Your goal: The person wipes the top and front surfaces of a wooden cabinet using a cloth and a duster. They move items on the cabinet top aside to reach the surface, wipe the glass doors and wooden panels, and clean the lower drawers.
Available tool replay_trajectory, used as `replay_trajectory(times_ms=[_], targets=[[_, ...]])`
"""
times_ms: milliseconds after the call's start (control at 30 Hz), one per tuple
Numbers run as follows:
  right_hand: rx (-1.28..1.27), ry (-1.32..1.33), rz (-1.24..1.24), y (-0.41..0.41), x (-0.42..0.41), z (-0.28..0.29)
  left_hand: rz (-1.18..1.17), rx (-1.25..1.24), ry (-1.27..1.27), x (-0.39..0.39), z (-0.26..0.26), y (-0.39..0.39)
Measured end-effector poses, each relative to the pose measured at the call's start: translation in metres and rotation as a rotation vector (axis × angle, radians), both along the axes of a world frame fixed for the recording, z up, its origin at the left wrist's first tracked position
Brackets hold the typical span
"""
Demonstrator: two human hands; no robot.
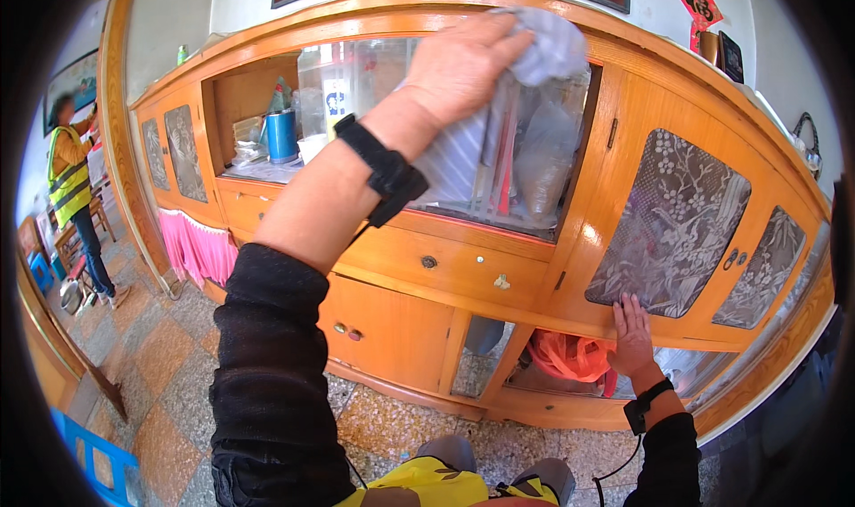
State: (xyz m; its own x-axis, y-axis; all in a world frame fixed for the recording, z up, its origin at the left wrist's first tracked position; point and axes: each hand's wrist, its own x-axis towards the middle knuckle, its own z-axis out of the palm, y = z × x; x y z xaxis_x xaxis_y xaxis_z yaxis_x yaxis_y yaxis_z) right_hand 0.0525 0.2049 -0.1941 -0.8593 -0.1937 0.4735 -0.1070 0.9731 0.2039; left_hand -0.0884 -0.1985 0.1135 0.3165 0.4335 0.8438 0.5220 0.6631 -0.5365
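Note:
My left hand (464, 66) is raised across the wooden cabinet (394, 300), its fingers closed on a pale striped cloth (548, 46). The cloth lies against the upper part of the glass sliding door (507, 153), below the cabinet's top rail. Behind the glass are clear plastic bags (548, 146) and other items, partly hidden by my forearm. Lower right, my right hand (631, 340) rests with spread fingers on the bottom edge of a cabinet door with a patterned glass panel (674, 220). Nothing is in that hand. Both wrists wear black straps.
In the open left part of the cabinet stands a blue cylindrical container (281, 136). A red plastic bag (571, 357) sits in the lower compartment. A pink cloth (197, 243) hangs at left. A blue plastic stool (100, 457) is at lower left; a person in a yellow vest (67, 173) stands beyond the doorway.

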Motion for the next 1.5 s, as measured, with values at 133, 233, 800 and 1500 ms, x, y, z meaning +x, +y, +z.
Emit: replay_trajectory(times_ms=[133, 233, 800, 1500], targets=[[-0.006, -0.002, 0.02, 0.002, 0.0, 0.001, -0.032, -0.19, -0.032, 0.017, -0.006, 0.018], [-0.011, -0.016, -0.006, 0.002, 0.0, 0.001, 0.196, -0.085, -0.23, 0.021, -0.012, 0.0], [-0.014, -0.003, 0.018, 0.003, -0.002, 0.002, 0.343, 0.053, -0.227, -0.051, 0.008, -0.087], [-0.047, -0.058, 0.005, 0.0, -0.001, 0.006, 0.693, 0.67, -0.821, -0.087, 0.035, -0.175]])
